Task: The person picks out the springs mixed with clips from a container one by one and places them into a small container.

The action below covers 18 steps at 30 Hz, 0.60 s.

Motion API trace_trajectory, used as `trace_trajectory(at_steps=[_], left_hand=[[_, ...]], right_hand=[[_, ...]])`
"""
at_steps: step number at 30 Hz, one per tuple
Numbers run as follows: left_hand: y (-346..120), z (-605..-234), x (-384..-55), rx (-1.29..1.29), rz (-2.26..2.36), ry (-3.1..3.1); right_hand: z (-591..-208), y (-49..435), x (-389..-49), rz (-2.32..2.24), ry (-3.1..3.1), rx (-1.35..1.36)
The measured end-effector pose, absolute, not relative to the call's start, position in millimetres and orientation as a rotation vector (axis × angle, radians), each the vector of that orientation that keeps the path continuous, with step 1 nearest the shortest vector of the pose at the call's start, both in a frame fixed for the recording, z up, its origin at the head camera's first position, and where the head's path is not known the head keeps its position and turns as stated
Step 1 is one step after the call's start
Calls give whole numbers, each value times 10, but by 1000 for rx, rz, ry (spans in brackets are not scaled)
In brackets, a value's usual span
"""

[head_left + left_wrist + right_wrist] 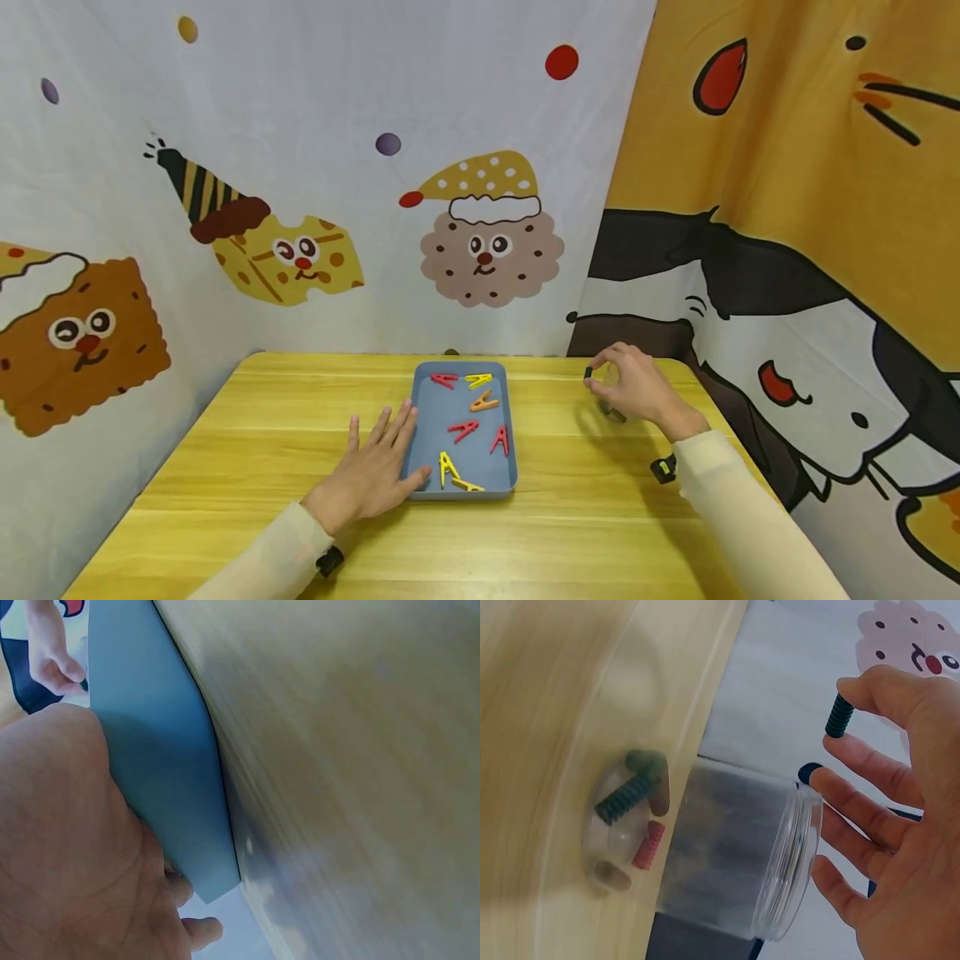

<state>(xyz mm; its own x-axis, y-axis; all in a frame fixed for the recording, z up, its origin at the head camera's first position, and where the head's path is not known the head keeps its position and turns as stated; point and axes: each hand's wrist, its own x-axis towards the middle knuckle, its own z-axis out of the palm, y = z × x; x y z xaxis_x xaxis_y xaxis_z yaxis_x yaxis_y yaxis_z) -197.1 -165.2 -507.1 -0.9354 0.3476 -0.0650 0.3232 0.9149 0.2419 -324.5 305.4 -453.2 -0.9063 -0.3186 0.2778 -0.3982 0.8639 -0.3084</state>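
My left hand point(371, 475) lies with fingers straight against the left side of a blue-grey tray point(435, 429); its thumb reaches over the rim near the front. In the left wrist view the palm point(67, 840) is beside the tray's outer wall point(161, 742). Between thumb and index finger, my right hand point(637, 387) pinches a small dark green ribbed cylinder point(839, 718). That hand is above the open mouth of a clear jar point(727, 847), which stands on the table. Inside the jar are a green ribbed piece point(626, 799) and a red one point(648, 846).
Several small plastic clothespins lie in the tray, among them a red one point(465, 430), an orange one point(483, 402) and a yellow one point(447, 468). The wooden table point(300, 408) meets a printed cloth point(495, 325) at its back edge.
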Motion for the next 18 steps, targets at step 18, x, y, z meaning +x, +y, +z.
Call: trace_trajectory(at_steps=[18], left_hand=[[-1657, -5077, -1971, 526, 357, 2973]], right_hand=[[-4459, 3389, -3250, 572, -2844, 463]])
